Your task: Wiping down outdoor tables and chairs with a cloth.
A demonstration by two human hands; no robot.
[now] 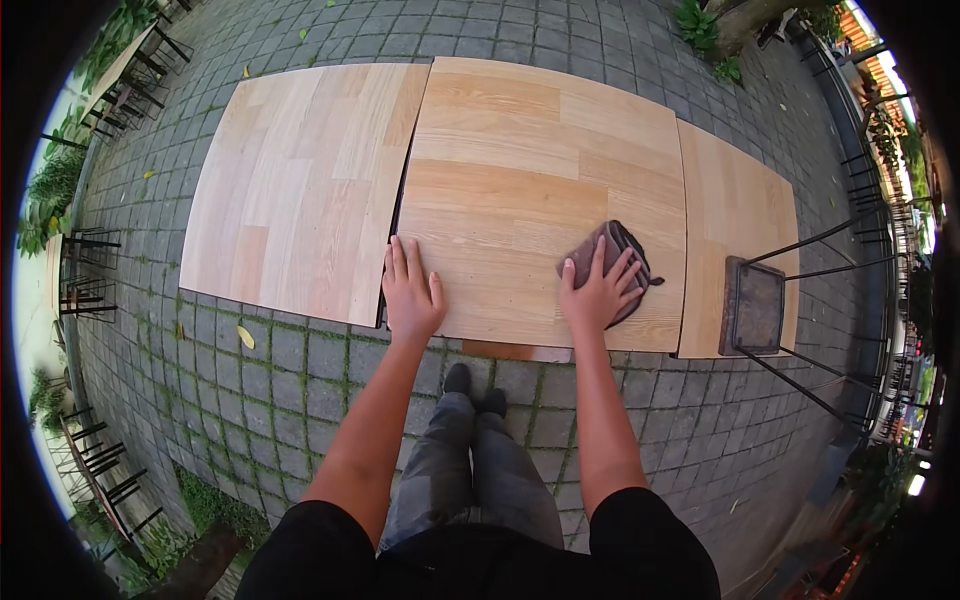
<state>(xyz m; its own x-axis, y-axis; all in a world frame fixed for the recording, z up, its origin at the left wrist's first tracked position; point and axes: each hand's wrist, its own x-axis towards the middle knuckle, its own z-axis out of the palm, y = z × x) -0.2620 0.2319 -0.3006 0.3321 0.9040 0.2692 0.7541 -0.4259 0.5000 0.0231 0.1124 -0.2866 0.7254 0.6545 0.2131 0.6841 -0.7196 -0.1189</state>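
Observation:
A folded brown and black cloth (611,259) lies on the middle wooden tabletop (510,195), right of its centre. My right hand (596,292) presses flat on the cloth with fingers spread, pinning it to the wood. Its dark edge and a small loop stick out past my fingertips. My left hand (412,292) rests palm down at the left edge of the same tabletop, holding nothing. Its fingertips lie beside the narrow dark gap that separates this top from the left tabletop (292,187).
A third wooden tabletop (735,195) adjoins on the right. An upturned stool (757,304) sits on it, metal legs jutting right. Mossy stone paving (285,367) surrounds the tables. More tables and stools (90,277) line the left side. A tree trunk (739,26) stands beyond.

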